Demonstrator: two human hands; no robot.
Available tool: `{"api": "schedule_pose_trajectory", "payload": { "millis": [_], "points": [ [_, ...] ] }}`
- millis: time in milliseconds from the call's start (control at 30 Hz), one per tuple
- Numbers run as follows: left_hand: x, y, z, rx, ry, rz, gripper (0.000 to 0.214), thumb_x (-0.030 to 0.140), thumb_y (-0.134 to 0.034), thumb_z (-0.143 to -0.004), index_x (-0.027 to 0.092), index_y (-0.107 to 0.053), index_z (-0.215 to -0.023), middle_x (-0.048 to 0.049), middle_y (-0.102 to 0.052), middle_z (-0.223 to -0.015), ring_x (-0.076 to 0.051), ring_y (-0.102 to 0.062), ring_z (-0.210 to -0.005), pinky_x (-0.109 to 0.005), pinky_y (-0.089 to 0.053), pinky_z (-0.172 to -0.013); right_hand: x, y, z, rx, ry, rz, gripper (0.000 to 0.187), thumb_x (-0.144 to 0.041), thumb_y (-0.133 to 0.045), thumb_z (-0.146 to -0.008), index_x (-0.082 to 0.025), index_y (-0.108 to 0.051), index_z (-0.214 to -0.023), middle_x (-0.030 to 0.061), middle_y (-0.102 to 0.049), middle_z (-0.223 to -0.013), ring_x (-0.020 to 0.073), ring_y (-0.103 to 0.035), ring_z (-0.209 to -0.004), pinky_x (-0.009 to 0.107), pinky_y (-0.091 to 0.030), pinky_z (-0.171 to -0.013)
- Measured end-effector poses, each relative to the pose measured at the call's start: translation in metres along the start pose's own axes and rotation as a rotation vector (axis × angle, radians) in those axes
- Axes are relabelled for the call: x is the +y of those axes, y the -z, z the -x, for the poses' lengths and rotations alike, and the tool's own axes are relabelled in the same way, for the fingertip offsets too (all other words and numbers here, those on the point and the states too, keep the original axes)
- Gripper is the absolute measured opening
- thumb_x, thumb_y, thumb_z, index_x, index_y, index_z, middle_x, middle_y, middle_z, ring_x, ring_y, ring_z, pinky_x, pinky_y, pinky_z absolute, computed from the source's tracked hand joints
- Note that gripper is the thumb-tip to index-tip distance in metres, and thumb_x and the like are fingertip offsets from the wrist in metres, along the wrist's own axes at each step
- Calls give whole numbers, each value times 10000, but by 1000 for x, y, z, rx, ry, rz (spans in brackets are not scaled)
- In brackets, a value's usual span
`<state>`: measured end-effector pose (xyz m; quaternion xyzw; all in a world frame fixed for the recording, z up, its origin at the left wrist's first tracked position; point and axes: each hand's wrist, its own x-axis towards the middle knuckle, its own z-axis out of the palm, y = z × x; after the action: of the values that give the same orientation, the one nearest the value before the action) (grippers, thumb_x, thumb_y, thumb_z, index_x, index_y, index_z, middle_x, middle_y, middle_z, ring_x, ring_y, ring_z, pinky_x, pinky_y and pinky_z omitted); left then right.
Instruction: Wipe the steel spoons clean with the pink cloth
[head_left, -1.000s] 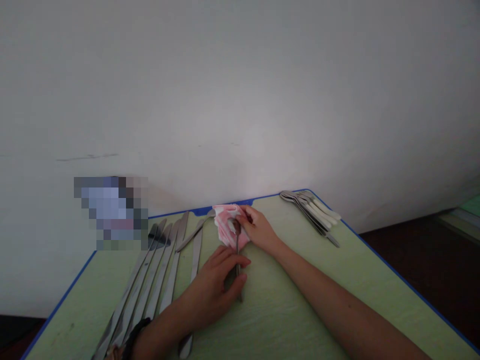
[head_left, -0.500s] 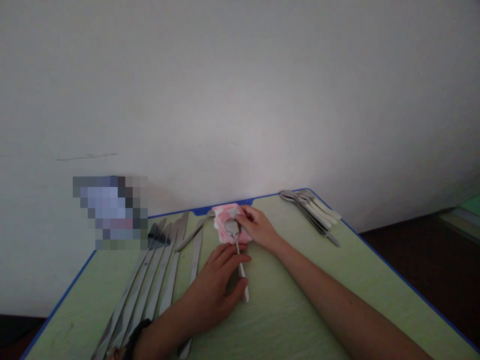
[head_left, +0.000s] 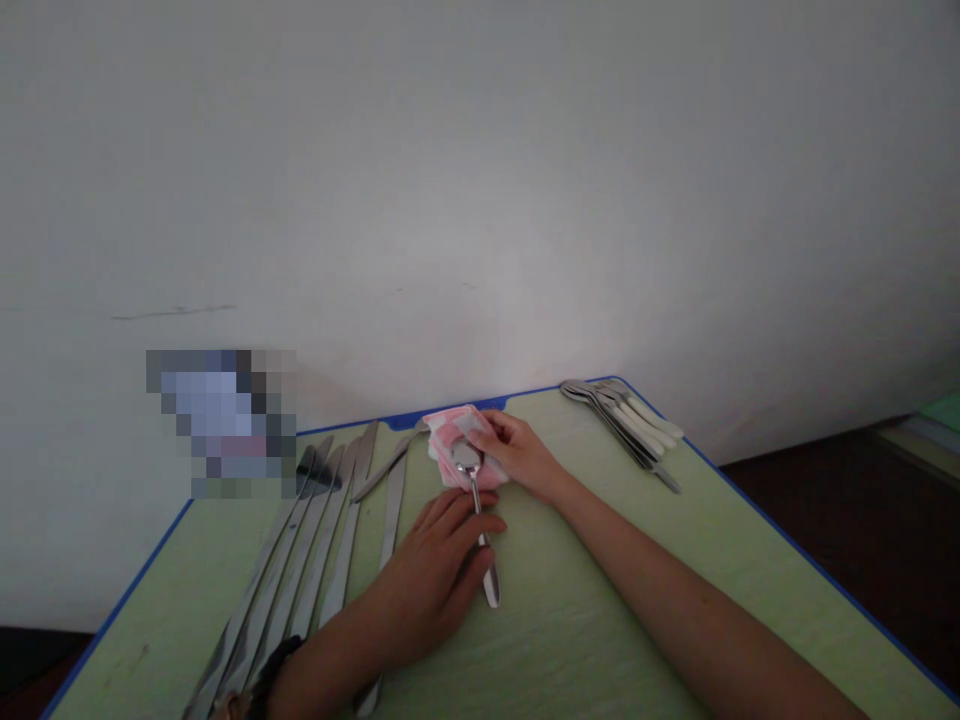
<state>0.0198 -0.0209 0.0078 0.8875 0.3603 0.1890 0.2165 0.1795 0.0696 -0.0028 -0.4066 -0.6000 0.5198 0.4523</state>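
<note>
A metal spoon (head_left: 489,582) points its bowl away from me, over a folded pink-and-white cloth (head_left: 450,428). My left hand (head_left: 446,540) has its fingers and thumb around the spoon's handle. My right hand (head_left: 517,450) pinches the cloth at its right side, with the thumb near the spoon's bowl. Part of the cloth lies behind the bowl and under my right fingers. Just left of the cloth, a fork or similar metal piece (head_left: 386,468) lies slanted, its far end partly hidden by the cloth.
Several table knives (head_left: 300,560) lie in a row on the green table (head_left: 600,640), partly behind my left forearm. A stack of spoons (head_left: 611,425) and white-handled cutlery (head_left: 652,425) lies at the far right corner. A blurred-out object (head_left: 225,420) stands at the far left, by the wall.
The spoon has turned slightly in my left hand, and my left thumb has moved up along the handle. My right hand and the cloth have barely shifted.
</note>
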Motion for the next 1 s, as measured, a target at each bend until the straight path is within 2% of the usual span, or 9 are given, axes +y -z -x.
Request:
{"api": "schedule_pose_trajectory", "payload": {
  "millis": [167, 333, 433, 567, 733, 1000],
  "points": [
    [-3, -3, 1, 36, -2, -9, 323, 164, -369, -911, 212, -474, -1213, -63, -498, -1309, -204, -361, -1262, -434, -337, -1061, 3, 4, 0, -54, -85, -204, 362, -286, -715, -624, -172, -605, -950, 2, -629, -875, 114, -542, -743, 229, -420, -673],
    [-3, -1, 3, -68, -15, -69, 423, 310, -473, -887, 207, -426, -1294, -68, -348, -1440, -234, -255, -1333, -444, -309, -1077, 8, 5, -3, 6, -137, -448, 347, -235, -735, -579, -178, -608, -897, -12, -635, -840, 103, -545, -708, 231, -418, -677],
    [-4, -2, 3, -97, -51, -132, 460, 310, -491, -879, 227, -406, -1323, -67, -310, -1460, -242, -238, -1342, -458, -297, -1079, 6, 5, -4, 45, -163, -564, 306, -212, -734, -565, -174, -605, -841, -22, -627, -767, 92, -529, -654, 219, -401, -632],
    [-8, -5, 3, -77, -82, -170, 420, 254, -425, -913, 237, -399, -1332, -66, -327, -1452, -225, -253, -1340, -455, -297, -1082, 4, 4, -4, 48, -175, -563, 274, -208, -714, -577, -168, -606, -825, -24, -613, -714, 93, -505, -626, 217, -377, -595],
    [-10, -7, 3, -69, -71, -175, 418, 264, -449, -907, 250, -413, -1324, -66, -325, -1453, -232, -278, -1331, -460, -305, -1076, 5, 3, -3, 33, -163, -515, 218, -241, -688, -615, -165, -605, -801, -42, -579, -660, 81, -467, -584, 212, -358, -579],
    [-6, -5, 3, -57, -64, -172, 417, 263, -453, -906, 250, -418, -1321, -62, -378, -1425, -237, -304, -1317, -469, -314, -1069, 6, 4, -3, -6, -195, -525, 324, -276, -740, -586, -170, -611, -863, -15, -632, -779, 98, -526, -663, 220, -399, -628]
  ]
}}
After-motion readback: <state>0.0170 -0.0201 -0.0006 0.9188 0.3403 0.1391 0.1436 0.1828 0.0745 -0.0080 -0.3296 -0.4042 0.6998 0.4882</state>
